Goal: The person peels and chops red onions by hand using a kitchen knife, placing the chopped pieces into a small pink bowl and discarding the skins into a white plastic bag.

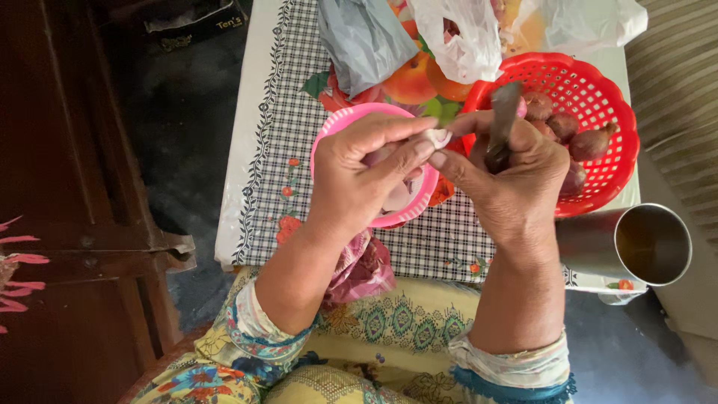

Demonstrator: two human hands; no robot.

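A small pale piece of onion [437, 138] is pinched between the thumb and fingers of the left hand [366, 168], which is held over a pink bowl [336, 131]. The right hand [516, 179] is closed around a knife [501, 123], its blade pointing up and away, and its thumb is pressed against the same piece. Both hands are touching at the fingertips above the counter [277, 164], which is covered with a checked cloth. Just behind the right hand, a red basket [613, 112] with several unpeeled onions [591, 142] is seen. A steel cup [643, 243] is set near the right wrist. Plastic bags [456, 37] are lying at the far edge.
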